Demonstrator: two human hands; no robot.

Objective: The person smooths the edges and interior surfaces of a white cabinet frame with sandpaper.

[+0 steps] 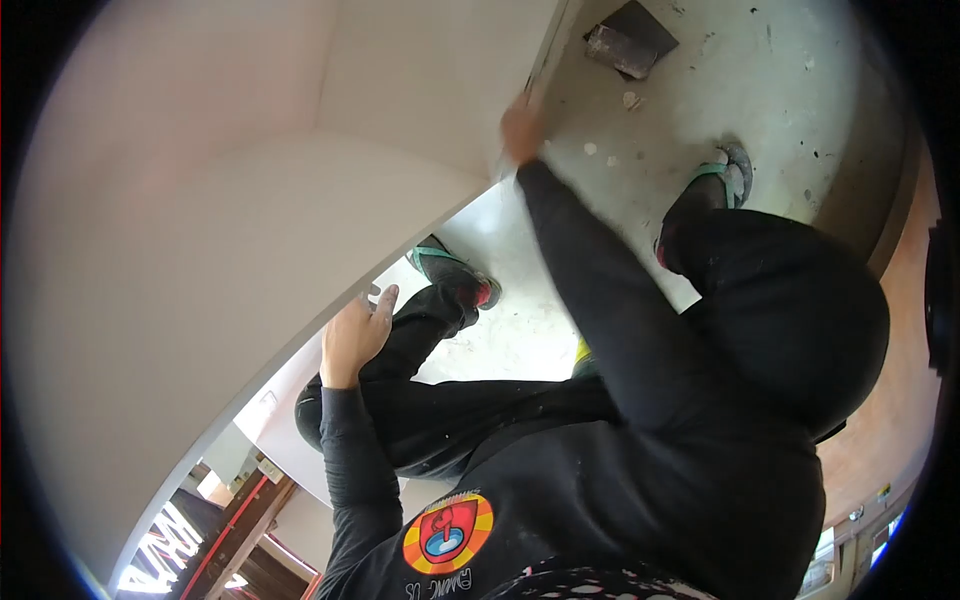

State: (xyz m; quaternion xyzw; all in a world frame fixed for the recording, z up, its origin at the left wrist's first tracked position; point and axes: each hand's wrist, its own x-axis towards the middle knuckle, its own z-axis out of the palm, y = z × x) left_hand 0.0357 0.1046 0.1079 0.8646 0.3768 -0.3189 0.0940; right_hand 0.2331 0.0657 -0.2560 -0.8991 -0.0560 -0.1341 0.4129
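Note:
A large smooth off-white curved panel [230, 240] fills the left and upper left. My left hand [355, 335] is at its lower edge, thumb raised and fingers curled against the edge, partly hidden by it. Higher up, my right hand [522, 130] is closed at the panel's corner edge, smeared by motion. Something pale shows just under that hand, too blurred to name.
Dark flat pieces [632, 40] lie on the grey, spotted floor [600, 210] at the top. My feet in green-strapped sandals [738, 172] stand below the panel. A curved tan surface [880, 420] borders the right side; a wooden beam [235, 530] shows at lower left.

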